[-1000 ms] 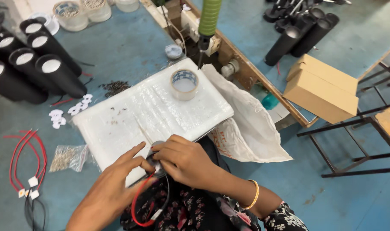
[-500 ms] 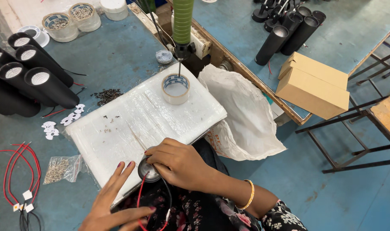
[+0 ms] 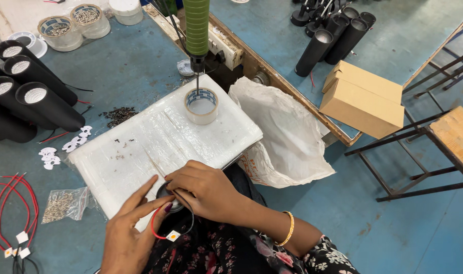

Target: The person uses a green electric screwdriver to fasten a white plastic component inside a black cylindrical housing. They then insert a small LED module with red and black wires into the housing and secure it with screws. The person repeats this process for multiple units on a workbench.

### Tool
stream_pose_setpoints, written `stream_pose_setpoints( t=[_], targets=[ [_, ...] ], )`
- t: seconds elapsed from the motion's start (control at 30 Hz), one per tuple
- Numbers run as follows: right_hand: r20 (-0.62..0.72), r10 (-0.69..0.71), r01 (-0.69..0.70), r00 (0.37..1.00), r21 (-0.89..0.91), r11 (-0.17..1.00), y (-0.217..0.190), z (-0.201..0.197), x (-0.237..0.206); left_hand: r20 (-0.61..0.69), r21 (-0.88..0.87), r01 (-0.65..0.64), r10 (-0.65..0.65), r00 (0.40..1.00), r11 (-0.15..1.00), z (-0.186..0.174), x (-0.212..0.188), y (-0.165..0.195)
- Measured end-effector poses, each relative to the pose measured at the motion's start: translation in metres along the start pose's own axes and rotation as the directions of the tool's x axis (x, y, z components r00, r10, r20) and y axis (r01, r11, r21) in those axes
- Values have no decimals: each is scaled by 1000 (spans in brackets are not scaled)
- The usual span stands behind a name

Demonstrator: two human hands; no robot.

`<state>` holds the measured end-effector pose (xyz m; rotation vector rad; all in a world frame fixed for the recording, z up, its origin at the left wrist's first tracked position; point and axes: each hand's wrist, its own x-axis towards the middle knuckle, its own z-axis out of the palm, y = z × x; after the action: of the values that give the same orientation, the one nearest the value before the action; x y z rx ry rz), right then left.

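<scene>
My right hand (image 3: 203,190) covers and grips a small round black part (image 3: 166,199) at the near edge of a white plastic-wrapped pad (image 3: 155,139). My left hand (image 3: 132,228) reaches up from below, fingers spread, fingertips touching the same part. A red wire (image 3: 157,231) and a black wire loop down from the part to a small white square board (image 3: 173,235) over my lap. A roll of clear tape (image 3: 201,105) stands on the far side of the pad, and a green hanging screwdriver (image 3: 197,30) points its bit into it.
Black cylinder housings (image 3: 25,99) lie at left, more stand at top right (image 3: 323,43). Red wires with white boards (image 3: 13,223), a bag of screws (image 3: 61,204), loose white pieces (image 3: 64,147), tubs of screws (image 3: 71,20), a white sack (image 3: 287,132), a cardboard box (image 3: 363,99), a stool (image 3: 457,137).
The view has tilted down. My left hand has risen from below until its fingertips meet the black part; my right hand stays over it. The wires hang lower.
</scene>
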<state>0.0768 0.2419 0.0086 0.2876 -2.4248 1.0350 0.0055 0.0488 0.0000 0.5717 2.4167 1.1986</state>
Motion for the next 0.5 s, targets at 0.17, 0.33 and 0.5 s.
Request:
stream_pose_setpoints(
  t=[0.17,0.33,0.5],
  targets=[
    [10,19,-19,1000,0,1000,2,0,4,-10,104,-424,428,904,899,-18,-2,-6],
    [1,23,-23,1000,9,1000,3,2,4,-86,29,-499,499,862,866,-24,-22,-16],
    [-4,19,-19,1000,-2,1000,4,6,5,-195,124,-466,482,854,876,-20,-22,-15]
  ],
)
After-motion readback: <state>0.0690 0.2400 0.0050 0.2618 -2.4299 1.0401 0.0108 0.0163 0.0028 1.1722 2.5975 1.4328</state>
